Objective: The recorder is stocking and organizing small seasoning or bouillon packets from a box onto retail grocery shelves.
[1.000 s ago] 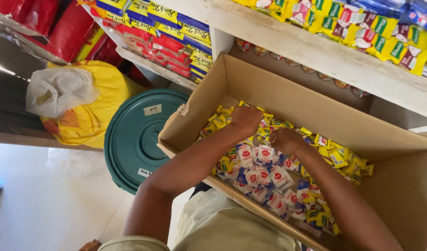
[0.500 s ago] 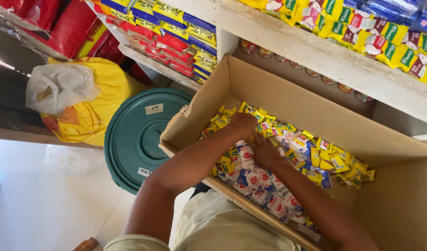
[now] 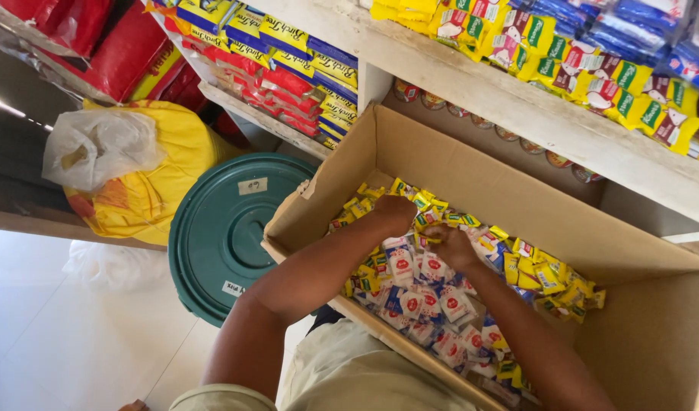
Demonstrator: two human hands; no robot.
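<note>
I had both hands down in the cardboard box (image 3: 471, 179), among the loose sachets (image 3: 429, 293). My left hand (image 3: 395, 213) was curled shut over the yellow ones near the far wall; whether it held any I couldn't tell. My right hand (image 3: 450, 245) pinched a yellow sachet (image 3: 431, 233). I judged the slippery heap could shift, spilling packets from a loose grip.

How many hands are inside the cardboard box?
2: the left hand is among the yellow sachets near the box's back wall, and the right hand is beside it, towards the box's middle.
</note>
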